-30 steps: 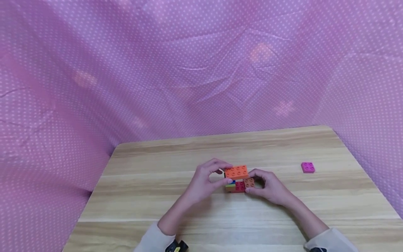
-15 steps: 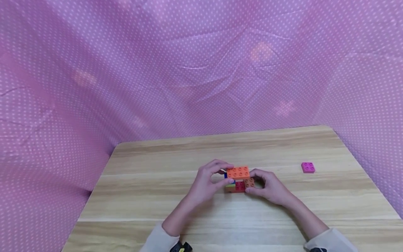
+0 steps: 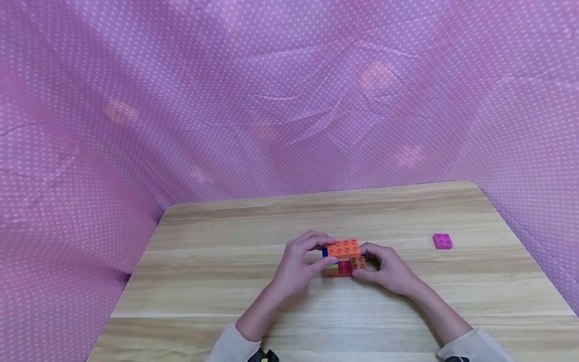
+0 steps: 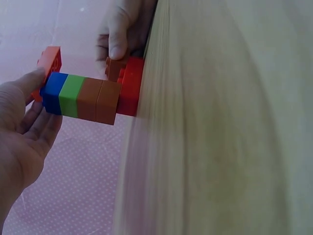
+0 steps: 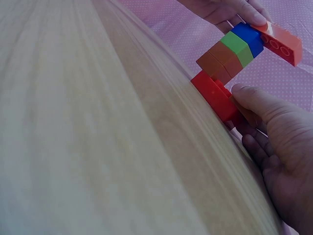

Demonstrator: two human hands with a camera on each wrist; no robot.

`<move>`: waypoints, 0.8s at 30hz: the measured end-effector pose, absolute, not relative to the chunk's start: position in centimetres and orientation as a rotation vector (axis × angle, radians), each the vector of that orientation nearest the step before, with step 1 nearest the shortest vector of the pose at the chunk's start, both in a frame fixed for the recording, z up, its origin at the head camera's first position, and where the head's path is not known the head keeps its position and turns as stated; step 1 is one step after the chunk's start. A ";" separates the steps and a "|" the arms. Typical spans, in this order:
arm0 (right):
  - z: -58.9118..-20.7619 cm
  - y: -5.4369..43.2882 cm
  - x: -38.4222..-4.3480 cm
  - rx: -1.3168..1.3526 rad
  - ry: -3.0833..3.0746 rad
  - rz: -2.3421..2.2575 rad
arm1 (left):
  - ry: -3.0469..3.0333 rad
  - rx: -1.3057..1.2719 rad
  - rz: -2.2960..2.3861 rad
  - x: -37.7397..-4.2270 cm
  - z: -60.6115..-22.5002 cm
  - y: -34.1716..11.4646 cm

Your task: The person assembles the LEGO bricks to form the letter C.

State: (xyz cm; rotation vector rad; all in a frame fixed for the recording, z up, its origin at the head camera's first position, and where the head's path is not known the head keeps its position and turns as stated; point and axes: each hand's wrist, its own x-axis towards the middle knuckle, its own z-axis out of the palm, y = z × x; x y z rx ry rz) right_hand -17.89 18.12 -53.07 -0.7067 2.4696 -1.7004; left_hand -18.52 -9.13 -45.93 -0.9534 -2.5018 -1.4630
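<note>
At the middle of the wooden table [image 3: 226,291] stands a small brick stack [image 3: 344,266]: a red base [image 4: 131,85], two brown bricks [image 4: 98,101], a green one [image 4: 72,95] and a blue one [image 4: 54,92]. On its top sits a flat orange brick [image 3: 344,248], pinched by my left hand [image 3: 332,251] between thumb and fingers. My right hand [image 3: 362,261] grips the stack low down, at the red base [image 5: 215,95] and a small brown brick [image 3: 358,262]. The right wrist view shows the orange brick [image 5: 281,41] against the blue brick [image 5: 249,36].
A single magenta brick [image 3: 442,241] lies alone near the table's right side. Pink dotted cloth [image 3: 289,100] hangs behind and around the table. Bare wood lies in front of and to the left of the hands.
My left hand has shifted the orange brick slightly right, more squarely over the stack. The right hand and the magenta brick have stayed put.
</note>
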 end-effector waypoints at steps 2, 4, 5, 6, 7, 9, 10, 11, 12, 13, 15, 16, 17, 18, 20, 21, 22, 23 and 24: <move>-53.0 18.1 -17.9 -0.706 2.472 -1.700 | -2.486 -0.973 -1.469 -18.6 -46.1 -9.1; -53.0 18.1 -17.8 -0.703 2.475 -1.703 | -2.472 -0.998 -1.472 -18.7 -46.2 -9.1; -53.1 18.1 -17.8 -0.702 2.475 -1.705 | -2.469 -1.007 -1.474 -18.8 -46.3 -9.1; -53.1 18.1 -17.8 -0.702 2.472 -1.707 | -2.465 -1.018 -1.470 -18.8 -46.3 -9.2; -53.1 18.1 -17.9 -0.705 2.470 -1.707 | -2.461 -1.029 -1.460 -18.8 -46.3 -9.2; -53.2 18.1 -17.9 -0.705 2.467 -1.705 | -2.456 -1.048 -1.427 -18.9 -46.3 -9.3; -53.2 18.1 -17.9 -0.705 2.466 -1.702 | -2.454 -1.059 -1.404 -18.9 -46.3 -9.3; -53.2 18.1 -17.9 -0.703 2.466 -1.699 | -2.452 -1.068 -1.378 -18.9 -46.3 -9.3; -53.3 18.0 -17.9 -0.703 2.466 -1.697 | -2.449 -1.078 -1.352 -18.9 -46.3 -9.3; -53.3 18.0 -17.9 -0.702 2.468 -1.694 | -2.448 -1.086 -1.326 -18.9 -46.3 -9.3; -53.3 18.0 -17.9 -0.700 2.470 -1.689 | -2.449 -1.096 -1.286 -18.8 -46.2 -9.3; -53.3 18.0 -17.9 -0.700 2.474 -1.687 | -2.451 -1.098 -1.274 -18.8 -46.2 -9.2; -53.3 18.0 -17.9 -0.701 2.476 -1.686 | -2.452 -1.099 -1.267 -18.8 -46.2 -9.2; -53.2 18.0 -17.9 -0.702 2.480 -1.685 | -2.454 -1.100 -1.261 -18.7 -46.1 -9.2; -53.1 18.0 -17.8 -0.702 2.487 -1.683 | -2.454 -1.104 -1.256 -18.7 -46.1 -9.1; -53.1 18.0 -17.8 -0.702 2.489 -1.683 | -2.451 -1.107 -1.257 -18.7 -46.1 -9.1; -53.0 18.0 -17.8 -0.700 2.492 -1.683 | -2.445 -1.113 -1.258 -18.7 -46.1 -9.1; -53.0 18.1 -17.8 -0.698 2.492 -1.683 | -2.441 -1.117 -1.260 -18.8 -46.0 -9.1; -53.0 18.1 -17.8 -0.697 2.493 -1.684 | -2.436 -1.121 -1.264 -18.8 -46.0 -9.0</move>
